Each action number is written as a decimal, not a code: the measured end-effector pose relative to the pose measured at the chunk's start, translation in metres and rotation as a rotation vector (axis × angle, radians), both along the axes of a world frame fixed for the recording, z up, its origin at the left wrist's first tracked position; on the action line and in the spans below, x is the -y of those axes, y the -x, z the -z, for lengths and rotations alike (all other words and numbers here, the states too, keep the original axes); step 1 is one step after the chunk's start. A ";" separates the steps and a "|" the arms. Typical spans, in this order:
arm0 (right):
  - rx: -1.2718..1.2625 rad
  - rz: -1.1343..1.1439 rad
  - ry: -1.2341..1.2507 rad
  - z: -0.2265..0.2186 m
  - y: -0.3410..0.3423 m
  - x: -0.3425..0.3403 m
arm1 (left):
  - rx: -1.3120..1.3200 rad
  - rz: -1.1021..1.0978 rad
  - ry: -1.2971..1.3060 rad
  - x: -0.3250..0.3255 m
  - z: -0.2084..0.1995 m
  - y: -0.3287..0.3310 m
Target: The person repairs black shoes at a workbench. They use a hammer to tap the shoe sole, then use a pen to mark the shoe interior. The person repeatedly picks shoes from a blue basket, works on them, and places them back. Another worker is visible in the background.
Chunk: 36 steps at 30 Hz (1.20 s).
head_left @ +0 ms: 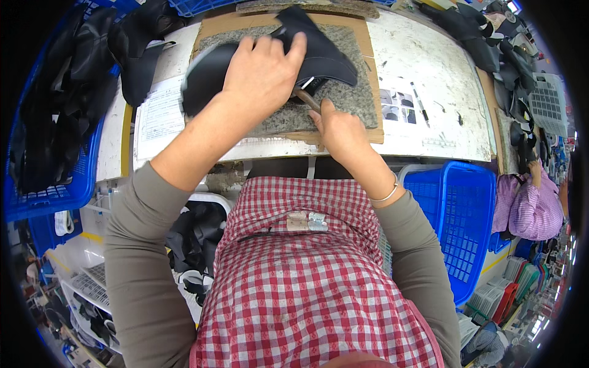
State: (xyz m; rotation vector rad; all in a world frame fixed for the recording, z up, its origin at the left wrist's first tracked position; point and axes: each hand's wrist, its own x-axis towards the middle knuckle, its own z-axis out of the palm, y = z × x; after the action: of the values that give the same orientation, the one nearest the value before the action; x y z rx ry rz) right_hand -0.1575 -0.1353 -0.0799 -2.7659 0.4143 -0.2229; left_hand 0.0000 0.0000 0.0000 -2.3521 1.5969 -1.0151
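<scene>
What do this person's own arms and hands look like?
Plain grey-green sleeves cover the arms but stop well short of the gloveless left hand and right hand. A thin, light-coloured bangle circles the right wrist.

The widest free stretch of the white bench (454,67) is its right part, where only a flat printed sheet (399,126), a pen (419,104) and small scraps lie low. Heaped black pieces (466,34) obstruct its far right corner. At the left edge, a blue basket (83,190) piled with dark pieces leaves a narrow, paper-covered lane beside the wooden board (233,22). Over the stone slab (276,122), the left grip (257,70) on black material (319,55) and the right grip (342,132) with a handled tool (307,98) block the middle. Forearms cross the near edge, with open room between them
</scene>
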 end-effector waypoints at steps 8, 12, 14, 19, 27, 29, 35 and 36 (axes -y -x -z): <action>0.007 -0.017 0.013 0.001 0.002 0.008 | -0.617 -0.346 0.070 -0.047 0.055 0.039; 0.143 -0.115 0.017 -0.030 -0.003 0.024 | -0.982 -0.295 0.294 -0.063 0.058 -0.006; 0.207 -0.072 0.023 -0.041 -0.005 0.028 | -1.110 -0.185 0.381 -0.070 0.060 -0.027; -0.034 -0.105 0.046 -0.028 -0.034 0.013 | -1.197 -0.164 0.370 -0.068 0.069 -0.039; -0.068 -0.023 -0.017 -0.036 -0.029 0.025 | -1.186 -0.286 0.444 -0.068 0.074 -0.017; -0.030 -0.056 -0.007 -0.044 -0.028 0.026 | -1.147 -0.260 0.414 -0.067 0.074 -0.017; 0.075 -0.016 -0.096 -0.048 -0.025 0.011 | -1.164 -0.265 0.447 -0.067 0.074 -0.015; -0.149 -0.105 -0.116 -0.047 -0.028 0.009 | -1.173 -0.281 0.424 -0.067 0.075 -0.016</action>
State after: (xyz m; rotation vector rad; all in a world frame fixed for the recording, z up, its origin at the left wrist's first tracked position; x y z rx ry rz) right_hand -0.1296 -0.1447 -0.0332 -2.6886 0.3071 0.0323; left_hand 0.0155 0.0671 -0.0746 -3.6600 1.1893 0.2461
